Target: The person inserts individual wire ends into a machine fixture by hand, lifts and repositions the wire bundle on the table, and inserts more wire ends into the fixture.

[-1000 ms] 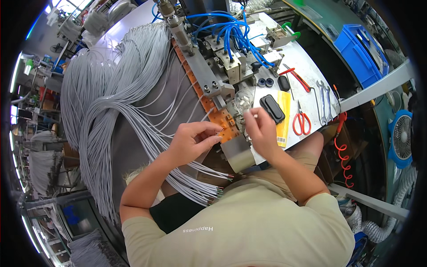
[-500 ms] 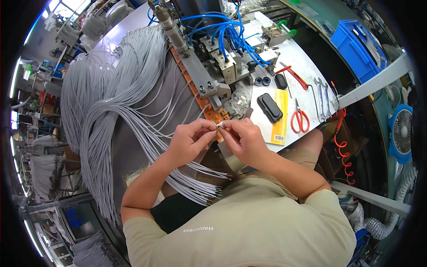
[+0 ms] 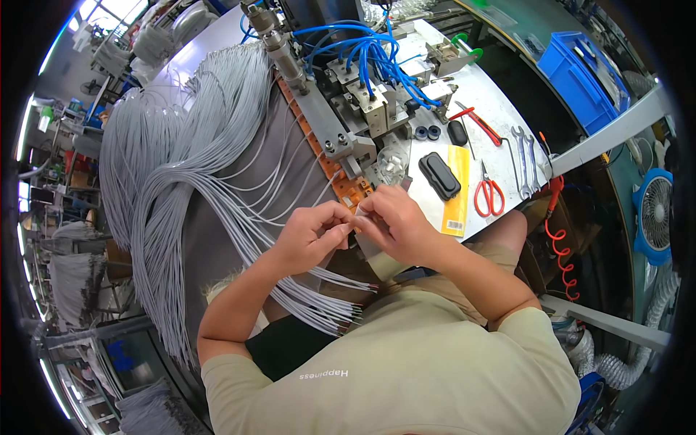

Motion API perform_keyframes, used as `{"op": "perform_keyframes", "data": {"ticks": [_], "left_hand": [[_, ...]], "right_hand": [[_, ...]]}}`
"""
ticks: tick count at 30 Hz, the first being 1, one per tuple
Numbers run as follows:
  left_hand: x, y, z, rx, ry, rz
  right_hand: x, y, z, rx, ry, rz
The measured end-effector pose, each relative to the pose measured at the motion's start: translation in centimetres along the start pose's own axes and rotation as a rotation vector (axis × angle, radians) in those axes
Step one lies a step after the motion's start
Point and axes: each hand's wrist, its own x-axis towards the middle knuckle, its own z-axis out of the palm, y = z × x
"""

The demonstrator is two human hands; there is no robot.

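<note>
as left hand (image 3: 317, 233) meets right hand (image 3: 400, 228): fingertips together, cannot tell what's clamped
grey cables (image 3: 174, 174), left: likely light, flexible; grip behind near ends (image 3: 346, 313)

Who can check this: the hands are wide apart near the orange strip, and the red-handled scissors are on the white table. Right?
Not quite: the left hand and right hand are close together, as the head view shows. They are near the orange strip, and the red-handled scissors are on the white table.
</note>
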Motion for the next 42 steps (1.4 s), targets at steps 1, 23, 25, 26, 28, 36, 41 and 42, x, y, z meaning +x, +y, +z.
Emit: {"op": "perform_keyframes", "data": {"ticks": [1,23,25,26,28,36,41,42], "left_hand": [[0.0,0.0,0.2,0.002,0.023,0.009],[1.3,-0.9,-0.5,0.278,-0.256,0.314],[1.3,-1.2,-0.7,0.289,-0.167,0.125],[1.1,-1.1,-0.6,0.289,-0.166,0.126],[0.8,-0.5,0.1,0.188,0.005,0.101],[0.4,-0.6,-0.4,-0.129,0.088,-0.097],[0.7,-1.4,0.1,-0.158,0.099,-0.079],[0.7,-1.4,0.2,-0.159,0.099,-0.08]], "right_hand": [[0.0,0.1,0.1,-0.062,0.021,-0.007],[-0.5,6.6,1.4,0.328,0.13,0.768],[-0.6,6.5,1.5,0.285,0.141,0.735],[-0.7,6.2,1.5,0.241,0.152,0.701],[-0.7,6.0,1.4,0.191,0.163,0.658],[-1.8,-1.0,1.0,0.051,0.213,0.326],[-1.0,-0.2,1.4,-0.186,0.185,0.048],[-1.0,-0.3,1.4,-0.186,0.184,0.05]]}}
